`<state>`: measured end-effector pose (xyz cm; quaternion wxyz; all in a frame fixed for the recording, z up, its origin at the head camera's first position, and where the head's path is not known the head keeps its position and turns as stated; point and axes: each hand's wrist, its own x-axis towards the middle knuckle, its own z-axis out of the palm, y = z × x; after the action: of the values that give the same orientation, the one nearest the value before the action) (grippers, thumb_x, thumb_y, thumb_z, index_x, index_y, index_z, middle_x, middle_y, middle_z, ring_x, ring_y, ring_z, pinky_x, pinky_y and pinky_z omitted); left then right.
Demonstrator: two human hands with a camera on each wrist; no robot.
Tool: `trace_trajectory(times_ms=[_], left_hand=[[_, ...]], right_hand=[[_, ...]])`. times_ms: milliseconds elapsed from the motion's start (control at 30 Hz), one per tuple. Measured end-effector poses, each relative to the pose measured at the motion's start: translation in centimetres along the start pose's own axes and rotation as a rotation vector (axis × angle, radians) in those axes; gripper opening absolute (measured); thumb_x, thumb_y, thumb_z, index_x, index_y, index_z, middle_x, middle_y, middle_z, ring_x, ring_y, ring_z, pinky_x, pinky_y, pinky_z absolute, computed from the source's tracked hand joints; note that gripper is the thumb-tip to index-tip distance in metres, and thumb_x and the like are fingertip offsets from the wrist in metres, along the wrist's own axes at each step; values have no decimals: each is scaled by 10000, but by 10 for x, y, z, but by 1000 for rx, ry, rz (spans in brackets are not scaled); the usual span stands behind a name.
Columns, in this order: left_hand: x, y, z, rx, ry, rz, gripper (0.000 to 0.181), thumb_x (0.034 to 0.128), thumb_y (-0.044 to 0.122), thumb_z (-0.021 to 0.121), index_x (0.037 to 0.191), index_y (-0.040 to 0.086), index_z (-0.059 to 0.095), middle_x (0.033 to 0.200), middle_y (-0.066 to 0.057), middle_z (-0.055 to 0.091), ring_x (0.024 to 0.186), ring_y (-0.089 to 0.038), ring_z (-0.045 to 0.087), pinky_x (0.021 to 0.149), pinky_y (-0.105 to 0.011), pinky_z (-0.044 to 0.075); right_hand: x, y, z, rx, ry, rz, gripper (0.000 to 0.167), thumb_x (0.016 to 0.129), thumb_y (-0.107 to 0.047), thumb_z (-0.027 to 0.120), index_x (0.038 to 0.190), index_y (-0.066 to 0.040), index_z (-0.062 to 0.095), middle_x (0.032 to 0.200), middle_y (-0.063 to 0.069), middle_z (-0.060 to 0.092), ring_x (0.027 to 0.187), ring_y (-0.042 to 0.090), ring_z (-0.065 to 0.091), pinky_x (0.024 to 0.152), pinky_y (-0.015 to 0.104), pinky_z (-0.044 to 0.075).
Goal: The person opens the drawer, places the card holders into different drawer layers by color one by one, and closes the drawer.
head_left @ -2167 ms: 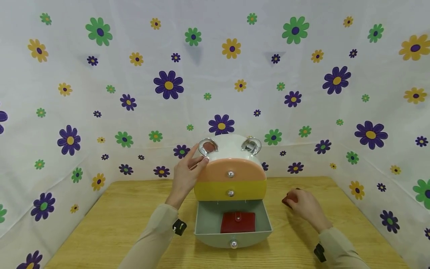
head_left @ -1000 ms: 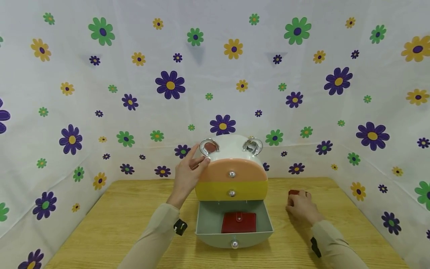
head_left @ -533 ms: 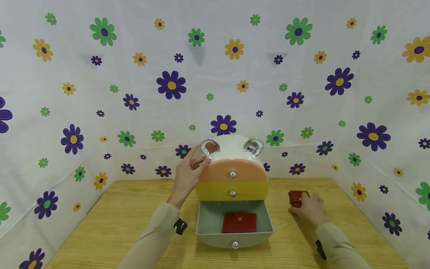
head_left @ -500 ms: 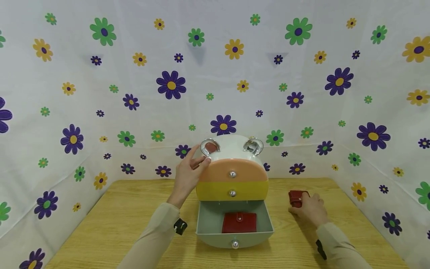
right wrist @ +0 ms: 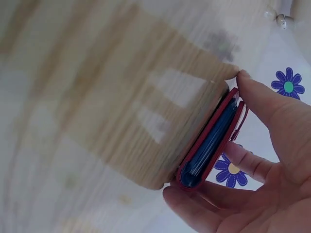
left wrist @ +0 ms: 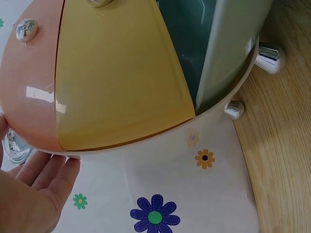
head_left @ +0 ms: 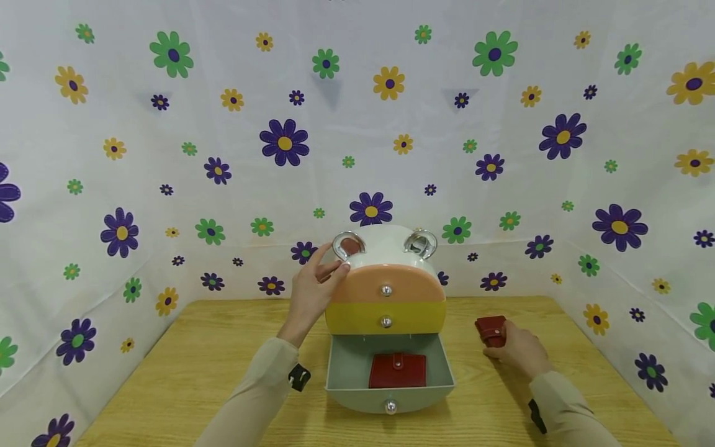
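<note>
A small toy-like drawer cabinet (head_left: 385, 282), with a white top, two silver ring ears and peach, yellow and grey-green drawers, stands mid-table. My left hand (head_left: 310, 295) holds its upper left edge, thumb at the front and fingers along the side, beside the left ear (head_left: 349, 246). The bottom drawer (head_left: 349, 366) is pulled out, and a red snap wallet (head_left: 398, 371) lies inside. To the right, my right hand (head_left: 522, 349) pinches a second red wallet (head_left: 491, 330) by its right side. Its edge, in the right wrist view, shows blue and clear sleeves (right wrist: 206, 150) between red covers.
The wooden table (head_left: 223, 366) runs around the cabinet. Behind and on both sides hangs a white cloth (head_left: 357, 112) printed with flowers. Short silver feet (left wrist: 234, 109) carry the cabinet.
My right hand has shifted and turned the wallet on the right, so its strap and snap show now. My left hand and the cabinet stay where they were.
</note>
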<state>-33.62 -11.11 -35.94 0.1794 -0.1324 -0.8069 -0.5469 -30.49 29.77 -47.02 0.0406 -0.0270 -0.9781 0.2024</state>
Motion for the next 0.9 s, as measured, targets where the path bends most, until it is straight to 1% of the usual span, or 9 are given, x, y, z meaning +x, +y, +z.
trace_trajectory(times_ms=[200, 267, 400, 533, 700, 800, 900], left_hand=[[-1, 0, 0, -6, 6, 2, 608, 908, 459, 666, 1456, 330, 434, 1272, -83, 669, 1187, -307, 632, 909, -425, 550], [-1, 1, -1, -11, 6, 2, 604, 909, 455, 668, 1453, 333, 437, 1270, -83, 670, 1184, -308, 634, 910, -424, 549], [0, 3, -1, -16, 15, 4, 584, 908, 450, 669, 1439, 343, 450, 1265, -78, 674, 1178, -304, 638, 911, -416, 549], [1, 2, -1, -13, 19, 6, 580, 907, 455, 669, 1434, 342, 457, 1260, -73, 677, 1178, -295, 640, 912, -407, 549], [1, 2, 0, -15, 15, -3, 585, 907, 441, 674, 1440, 338, 457, 1261, -79, 676, 1179, -292, 638, 911, -398, 549], [0, 2, 0, -17, 13, -5, 600, 904, 445, 676, 1450, 348, 448, 1261, -85, 675, 1176, -291, 640, 906, -394, 550], [-1, 1, 0, -20, 12, -7, 616, 901, 458, 675, 1459, 366, 432, 1261, -87, 675, 1175, -290, 641, 904, -397, 552]], right_hand=[[1, 0, -1, 5, 5, -1, 407, 755, -248, 764, 963, 15, 534, 824, 148, 656, 705, 252, 598, 617, 392, 487], [0, -1, -2, 18, 3, 3, 405, 741, -236, 756, 974, 21, 546, 836, 155, 662, 712, 255, 601, 617, 390, 490], [0, -1, -4, 60, 24, 3, 431, 734, -230, 754, 1009, 40, 561, 882, 179, 671, 740, 257, 603, 632, 389, 493], [-1, -1, -6, 97, 46, 0, 454, 740, -243, 754, 1045, 44, 578, 930, 193, 682, 767, 257, 607, 642, 378, 492], [-4, -2, -6, 142, 42, 32, 446, 761, -282, 759, 1053, 8, 588, 986, 205, 683, 811, 265, 608, 650, 349, 482], [-6, -4, -5, 163, 45, 40, 446, 779, -300, 761, 1060, -1, 587, 1013, 220, 679, 835, 281, 615, 674, 360, 496], [-8, -8, -8, 188, 56, 32, 466, 788, -324, 767, 1085, -10, 593, 1042, 240, 679, 856, 292, 630, 685, 373, 513]])
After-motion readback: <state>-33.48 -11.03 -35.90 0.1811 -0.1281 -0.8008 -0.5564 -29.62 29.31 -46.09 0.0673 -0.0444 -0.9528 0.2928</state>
